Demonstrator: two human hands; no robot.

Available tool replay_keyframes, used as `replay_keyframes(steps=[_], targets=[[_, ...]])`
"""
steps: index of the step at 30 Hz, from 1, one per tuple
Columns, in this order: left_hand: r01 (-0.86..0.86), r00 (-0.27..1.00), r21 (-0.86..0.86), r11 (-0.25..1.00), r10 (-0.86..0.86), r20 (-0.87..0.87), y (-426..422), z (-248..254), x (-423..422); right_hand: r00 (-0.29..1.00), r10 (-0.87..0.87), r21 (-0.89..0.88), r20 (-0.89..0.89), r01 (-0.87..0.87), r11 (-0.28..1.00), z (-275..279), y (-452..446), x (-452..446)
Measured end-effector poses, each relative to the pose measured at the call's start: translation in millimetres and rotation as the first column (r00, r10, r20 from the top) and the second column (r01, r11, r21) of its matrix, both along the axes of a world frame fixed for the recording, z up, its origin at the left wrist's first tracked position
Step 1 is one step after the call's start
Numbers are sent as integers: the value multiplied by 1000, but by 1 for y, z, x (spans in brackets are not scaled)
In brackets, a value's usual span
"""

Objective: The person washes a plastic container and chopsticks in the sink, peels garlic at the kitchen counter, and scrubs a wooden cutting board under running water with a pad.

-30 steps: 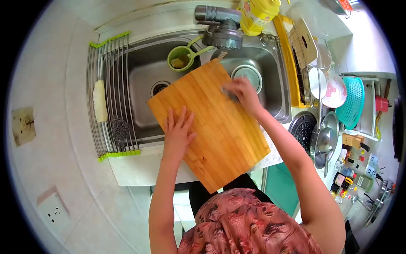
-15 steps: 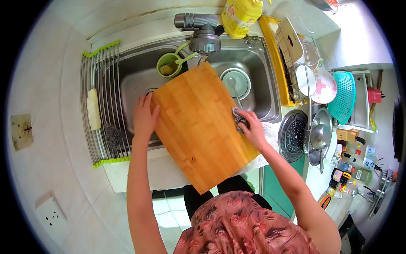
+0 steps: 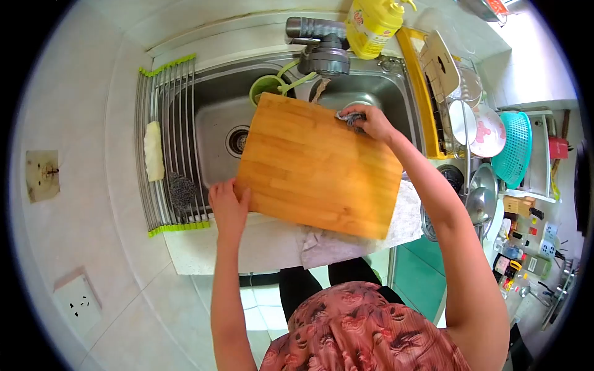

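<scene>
A wooden cutting board [image 3: 315,167] lies at a slant over the front of the double sink. My left hand [image 3: 228,207] grips the board's lower left corner, fingers wrapped round its edge. Near the board's upper right edge, my right hand [image 3: 371,123] is closed on a grey cloth [image 3: 351,119]. Under the board's lower edge, a pale towel [image 3: 334,245] lies on the counter. Behind the board a green strainer cup [image 3: 265,85] sits in the left basin. The white bowl [image 3: 360,105] in the right basin is mostly hidden.
The faucet [image 3: 325,55] and a yellow bottle [image 3: 371,28] stand behind the sink. A roll-up rack [image 3: 176,123] with a scrubber [image 3: 182,190] covers the left basin's side. On the right are a yellow-edged dish rack [image 3: 414,68], a teal basket [image 3: 512,148] and pans.
The board has turned from a steep slant to nearly level, uncovering the drain and the towel. My right hand has moved with the cloth to the board's far edge; my left hand holds the near corner.
</scene>
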State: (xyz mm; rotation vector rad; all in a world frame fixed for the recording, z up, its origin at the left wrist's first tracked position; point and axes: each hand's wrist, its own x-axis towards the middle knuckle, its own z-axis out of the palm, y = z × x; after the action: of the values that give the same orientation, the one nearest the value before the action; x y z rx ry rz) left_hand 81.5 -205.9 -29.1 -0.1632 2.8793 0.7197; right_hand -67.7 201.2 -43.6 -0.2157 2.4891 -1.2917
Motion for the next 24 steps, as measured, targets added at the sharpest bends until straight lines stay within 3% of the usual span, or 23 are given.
replay_keyframes(steps=[2,3,5,6,8,10,12,15,17,19,21,24], targets=[[32,996,-181,983,-46,-72,10,17,22,991,-7,-52,132,13,999,-13,-11,-17],[19,1000,-187,982,-22,-16,13,19,31,979,-1,-28,204,7,1000,-9,-20,-21],[-11,995,-197,980,29,90,17,21,42,977,21,143,-211,10,990,-19,-49,-14],[-29,998,-161,986,36,42,17,15,45,912,55,225,-407,42,974,-27,-66,-8],[-52,997,-82,995,47,-60,22,-3,45,874,130,375,-468,64,925,-63,-103,1],[-12,999,-115,993,17,43,22,-4,38,816,95,513,-570,263,817,-39,-157,36],[0,993,-121,993,15,117,25,-3,34,890,213,636,-404,106,764,-37,-185,57],[-40,988,-105,994,55,147,29,4,30,871,176,322,-459,-22,946,-22,-180,101],[-58,986,-93,994,72,152,29,5,31,908,129,394,-398,43,918,-17,-129,130],[-61,988,-71,996,70,141,29,4,32,940,-62,480,-334,226,848,3,-67,140],[-80,987,-53,995,87,135,27,3,31,885,-205,551,-418,426,718,0,-26,130],[-90,988,-40,995,94,126,26,0,31,820,-170,559,-546,508,656,-33,-54,91]])
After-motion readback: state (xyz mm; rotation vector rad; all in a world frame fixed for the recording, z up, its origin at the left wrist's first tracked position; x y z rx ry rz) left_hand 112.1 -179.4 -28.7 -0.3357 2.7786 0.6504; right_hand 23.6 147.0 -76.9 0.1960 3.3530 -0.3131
